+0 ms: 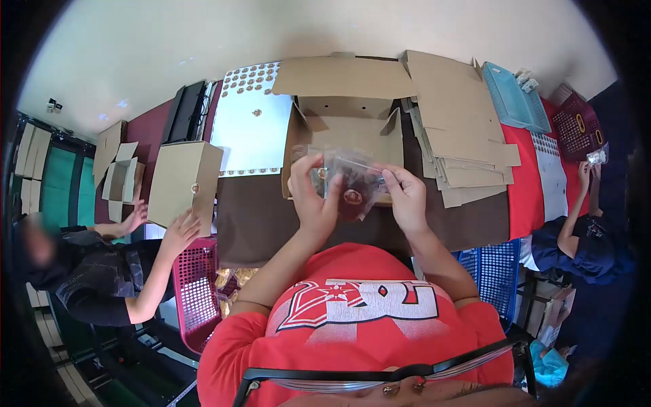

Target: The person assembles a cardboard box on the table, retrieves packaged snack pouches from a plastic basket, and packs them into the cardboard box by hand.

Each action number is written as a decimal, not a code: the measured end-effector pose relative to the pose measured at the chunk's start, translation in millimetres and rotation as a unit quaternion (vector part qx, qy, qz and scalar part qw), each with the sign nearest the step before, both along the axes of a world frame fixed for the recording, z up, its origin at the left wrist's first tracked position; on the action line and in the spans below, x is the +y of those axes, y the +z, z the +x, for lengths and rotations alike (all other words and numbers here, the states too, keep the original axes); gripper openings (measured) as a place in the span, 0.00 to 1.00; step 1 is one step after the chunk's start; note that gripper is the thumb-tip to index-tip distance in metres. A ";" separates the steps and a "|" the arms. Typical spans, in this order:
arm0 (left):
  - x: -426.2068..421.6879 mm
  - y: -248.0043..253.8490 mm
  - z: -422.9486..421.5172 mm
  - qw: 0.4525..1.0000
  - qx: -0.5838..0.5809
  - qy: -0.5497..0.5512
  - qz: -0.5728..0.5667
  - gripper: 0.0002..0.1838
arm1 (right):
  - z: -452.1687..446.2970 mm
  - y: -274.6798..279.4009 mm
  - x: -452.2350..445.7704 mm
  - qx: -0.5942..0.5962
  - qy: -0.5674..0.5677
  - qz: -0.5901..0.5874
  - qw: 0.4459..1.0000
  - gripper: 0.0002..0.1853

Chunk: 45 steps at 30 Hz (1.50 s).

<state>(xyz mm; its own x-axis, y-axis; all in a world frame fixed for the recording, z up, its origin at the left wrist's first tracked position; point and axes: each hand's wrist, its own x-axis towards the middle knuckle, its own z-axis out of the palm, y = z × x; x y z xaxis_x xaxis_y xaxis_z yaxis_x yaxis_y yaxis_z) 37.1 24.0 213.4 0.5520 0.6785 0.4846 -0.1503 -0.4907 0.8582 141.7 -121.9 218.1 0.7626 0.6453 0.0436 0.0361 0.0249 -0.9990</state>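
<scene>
Clear plastic packets (354, 180) with a round sticker and dark contents are held up in front of an open cardboard box (349, 129). My left hand (315, 197) grips the packets from the left, thumb across their front. On the other side my right hand (405, 197) pinches the upper right edge of a packet between thumb and fingers. Behind the packets, the box stands on the brown table (258, 227) with its back flap raised. How many packets there are cannot be made out.
Left of the box lies a sticker sheet (251, 136); right of it are stacked flat cardboard pieces (464, 122) and a blue tray (517, 98). A co-worker at left touches a closed carton (183, 180). Another person at right holds a small packet. Pink basket (196, 292) and blue basket (489, 278) flank me.
</scene>
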 end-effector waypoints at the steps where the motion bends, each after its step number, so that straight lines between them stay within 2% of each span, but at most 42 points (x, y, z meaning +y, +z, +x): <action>1: -4.8 2.5 -4.2 0.997 0.034 -0.016 0.069 0.18 | -0.6 -2.5 2.7 -0.001 -0.037 0.013 0.999 0.13; 2: -8.3 5.4 -6.4 0.988 0.069 -0.031 0.137 0.23 | -4.2 -3.5 4.3 -0.002 -0.037 0.013 0.999 0.13; 3: -10.5 9.3 -4.4 0.979 0.108 -0.092 0.147 0.24 | -11.4 -4.7 5.0 0.010 -0.009 0.051 0.999 0.14; 4: -14.5 7.0 -1.8 0.979 0.109 -0.114 0.130 0.26 | -17.5 -5.8 4.7 0.023 0.019 0.090 0.996 0.16; 6: -19.7 0.9 0.4 0.988 0.071 -0.129 0.045 0.23 | -20.8 -8.4 4.7 0.059 0.041 0.085 0.994 0.18; 7: -18.5 -2.4 0.1 0.988 0.070 -0.129 0.046 0.23 | -21.7 -15.3 7.4 0.018 0.040 0.107 0.993 0.19; 8: -17.8 -6.0 -0.9 0.987 0.046 -0.155 -0.010 0.20 | -22.2 -20.6 8.4 -0.022 0.039 0.127 0.991 0.19; 9: -17.9 -8.9 -2.0 0.981 0.022 -0.181 -0.067 0.18 | -22.3 -22.5 7.9 -0.068 0.016 0.079 0.994 0.17; 10: -18.8 -11.0 -3.0 0.981 0.023 -0.181 -0.067 0.18 | -23.1 -25.7 8.2 -0.068 0.016 0.078 0.994 0.17; 12: -20.3 -13.0 -4.9 0.980 0.057 -0.191 0.001 0.14 | -24.9 -34.7 10.0 -0.044 -0.044 0.109 0.992 0.14; 13: -23.3 -9.3 -3.8 0.982 0.042 -0.184 0.018 0.13 | -21.5 -39.9 12.2 -0.066 -0.048 0.132 0.988 0.19; 14: -24.5 -11.8 -3.3 0.981 0.041 -0.186 0.019 0.13 | -20.2 -44.0 13.4 -0.067 -0.050 0.133 0.988 0.19; 16: -26.0 -16.8 -3.2 0.977 0.048 -0.201 -0.047 0.13 | -19.5 -45.7 17.1 -0.126 -0.117 0.132 0.976 0.27; 17: -27.2 -18.2 -5.1 0.977 0.048 -0.203 -0.046 0.13 | -19.6 -44.9 17.4 -0.127 -0.118 0.133 0.976 0.27; 19: -29.2 -16.5 -8.0 0.957 0.070 -0.220 -0.174 0.12 | -20.6 -34.2 18.4 -0.201 -0.205 0.019 0.958 0.34; 20: -29.1 -16.2 -7.8 0.957 0.070 -0.221 -0.174 0.12 | -19.8 -34.9 18.1 -0.201 -0.206 0.019 0.958 0.34; 22: -28.5 -15.9 -7.1 0.967 0.055 -0.212 -0.127 0.12 | -16.6 -38.6 15.8 -0.098 -0.141 0.044 0.984 0.30; 23: -27.8 -17.8 -6.4 0.967 0.055 -0.212 -0.127 0.12 | -13.9 -41.3 13.5 -0.098 -0.142 0.045 0.984 0.30; 25: -24.9 -27.2 -4.6 0.977 0.029 -0.186 -0.101 0.12 | -8.5 -43.8 8.5 -0.035 -0.071 0.027 0.997 0.19; 26: -22.3 -33.0 -5.1 0.977 0.029 -0.186 -0.100 0.12 | -7.0 -44.2 6.0 -0.035 -0.071 0.027 0.996 0.19; 28: -12.5 -35.9 -8.4 0.975 0.126 -0.157 -0.096 0.13 | -6.3 -30.8 2.0 -0.121 -0.097 -0.025 0.988 0.09; 29: -7.0 -31.0 -9.5 0.970 0.151 -0.167 -0.095 0.13 | -5.6 -20.2 -1.8 -0.173 -0.087 -0.048 0.980 0.07; 30: -5.2 -26.6 -8.9 0.969 0.152 -0.169 -0.095 0.13 | -5.9 -15.8 -5.1 -0.172 -0.089 -0.048 0.980 0.07; 32: -2.0 -20.6 -7.9 0.952 0.101 -0.209 -0.200 0.13 | -6.4 -9.8 -10.3 -0.132 -0.042 -0.049 0.989 0.05; 33: 1.4 -16.6 -7.6 0.951 0.084 -0.219 -0.201 0.14 | -5.8 -4.2 -12.7 -0.131 -0.041 -0.049 0.989 0.05; 35: 13.8 -14.2 -8.9 0.954 0.101 -0.222 -0.173 0.14 | -3.8 4.8 -16.7 -0.232 -0.001 -0.074 0.970 0.06; 36: 19.2 -13.1 -9.0 0.956 0.119 -0.226 -0.144 0.14 | -2.7 4.9 -18.2 -0.233 -0.001 -0.074 0.970 0.06; 38: 20.5 -11.9 -8.1 0.953 0.119 -0.243 -0.138 0.14 | -1.5 4.4 -19.2 -0.340 0.018 -0.051 0.939 0.08; 39: 16.3 -11.0 -6.4 0.953 0.104 -0.231 -0.167 0.13 | -1.6 4.0 -17.8 -0.341 0.018 -0.049 0.939 0.08; 41: 16.3 -11.3 -2.7 0.952 0.088 -0.219 -0.196 0.13 | -2.3 1.5 -15.7 -0.236 0.034 -0.038 0.970 0.09; 42: 19.2 -15.1 1.0 0.949 0.143 -0.213 -0.181 0.11 | -4.0 -1.2 -13.9 -0.237 0.035 -0.039 0.970 0.09; 43: 20.8 -19.9 2.5 0.944 0.199 -0.206 -0.166 0.12 | -6.5 -5.0 -11.1 -0.154 -0.008 -0.057 0.986 0.10; 44: 14.6 -26.3 4.3 0.944 0.197 -0.205 -0.166 0.12 | -7.4 -8.4 -9.6 -0.070 -0.050 -0.074 0.993 0.10; 45: 3.4 -34.0 8.4 0.980 0.137 -0.114 -0.093 0.16 | -5.2 -11.3 -8.8 -0.061 -0.074 -0.080 0.992 0.11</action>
